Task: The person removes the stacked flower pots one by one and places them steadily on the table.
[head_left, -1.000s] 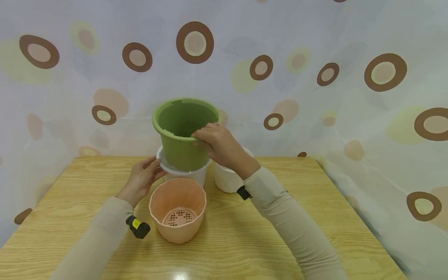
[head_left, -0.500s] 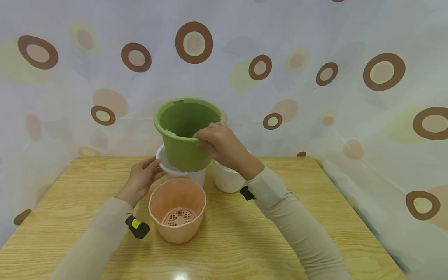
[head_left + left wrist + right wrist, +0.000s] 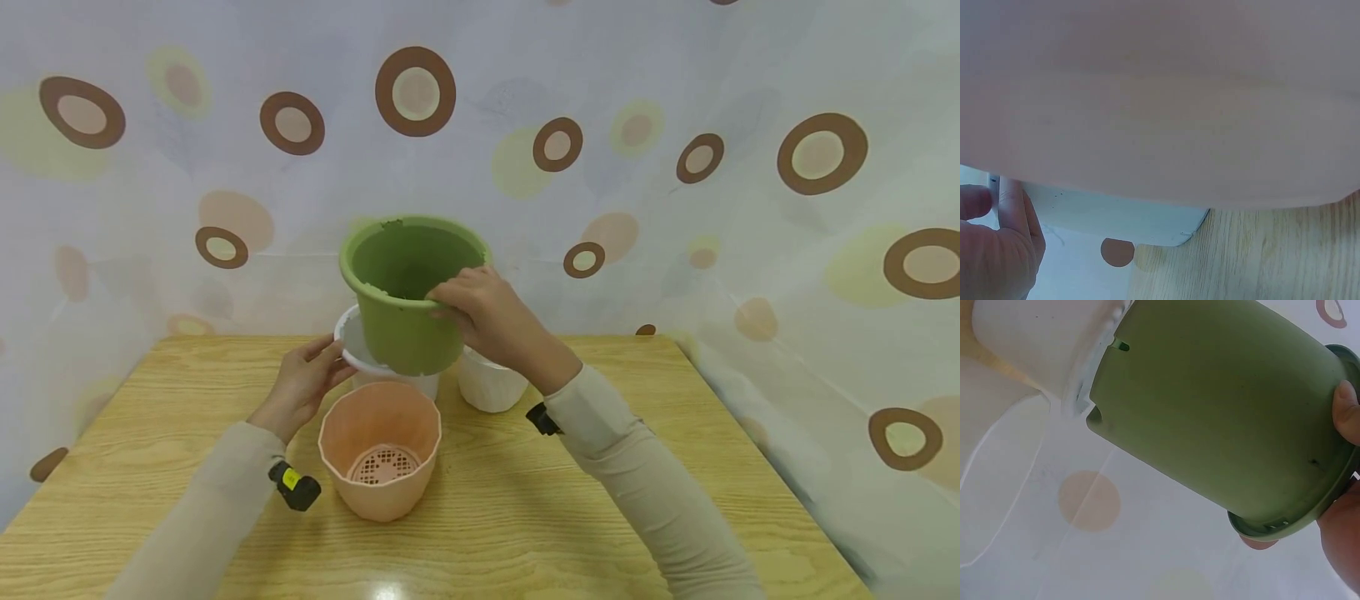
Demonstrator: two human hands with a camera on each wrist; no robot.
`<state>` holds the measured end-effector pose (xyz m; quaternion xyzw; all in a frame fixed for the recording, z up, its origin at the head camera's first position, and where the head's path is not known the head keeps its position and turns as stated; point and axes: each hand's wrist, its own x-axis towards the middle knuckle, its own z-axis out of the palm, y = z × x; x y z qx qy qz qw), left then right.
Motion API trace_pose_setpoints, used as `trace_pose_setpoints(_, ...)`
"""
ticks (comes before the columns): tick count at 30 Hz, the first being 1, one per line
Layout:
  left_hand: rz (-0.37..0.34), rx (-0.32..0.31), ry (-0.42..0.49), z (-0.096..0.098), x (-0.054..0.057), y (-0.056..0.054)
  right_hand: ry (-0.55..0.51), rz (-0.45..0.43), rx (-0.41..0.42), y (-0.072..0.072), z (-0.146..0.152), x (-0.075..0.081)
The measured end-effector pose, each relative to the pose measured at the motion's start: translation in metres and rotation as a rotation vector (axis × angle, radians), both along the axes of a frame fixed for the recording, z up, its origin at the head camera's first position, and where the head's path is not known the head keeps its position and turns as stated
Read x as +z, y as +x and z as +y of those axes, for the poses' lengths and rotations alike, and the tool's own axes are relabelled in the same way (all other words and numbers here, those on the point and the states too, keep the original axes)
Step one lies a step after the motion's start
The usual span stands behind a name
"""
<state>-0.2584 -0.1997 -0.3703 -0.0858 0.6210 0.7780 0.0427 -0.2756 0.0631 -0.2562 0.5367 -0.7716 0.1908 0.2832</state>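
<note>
A green flower pot hangs over the back of the table, slightly tilted. My right hand grips its near right rim, thumb outside in the right wrist view. Below and behind it is a white pot, partly hidden by the green one. My left hand pinches that white pot's left rim; the left wrist view shows thumb and fingers on either side of the edge. In front stands a peach pot with a grid base, filling much of the left wrist view.
A second white pot stands to the right of the first, partly behind my right hand. The wooden table meets a patterned sheet at the back and right side.
My right hand has moved the green pot a little to the right and slightly down, uncovering more of the white pot's left interior. The left hand and peach pot stay put.
</note>
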Motion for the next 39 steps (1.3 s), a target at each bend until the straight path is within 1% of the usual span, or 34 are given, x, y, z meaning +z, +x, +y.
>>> trace_pose_setpoints(9, -0.001, 0.005, 0.006, 0.0, 0.0, 0.0, 0.011, 0.008, -0.01, 0.012, 0.012, 0.001)
trace_pose_setpoints(17, -0.003, 0.006, -0.011, 0.001, -0.002, 0.0, 0.009, 0.017, -0.021, 0.023, 0.027, 0.0)
trace_pose_setpoints(26, 0.049, 0.012, 0.042, 0.0, -0.004, -0.002, 0.02, 0.033, -0.02, 0.033, 0.042, -0.003)
trace_pose_setpoints(32, 0.061, 0.005, 0.028, 0.001, -0.005, -0.003, -0.009, 0.031, -0.032, 0.039, 0.053, -0.005)
trace_pose_setpoints(39, 0.03, 0.01, -0.015, 0.0, -0.004, -0.002, -0.011, 0.043, -0.041, 0.049, 0.062, -0.006)
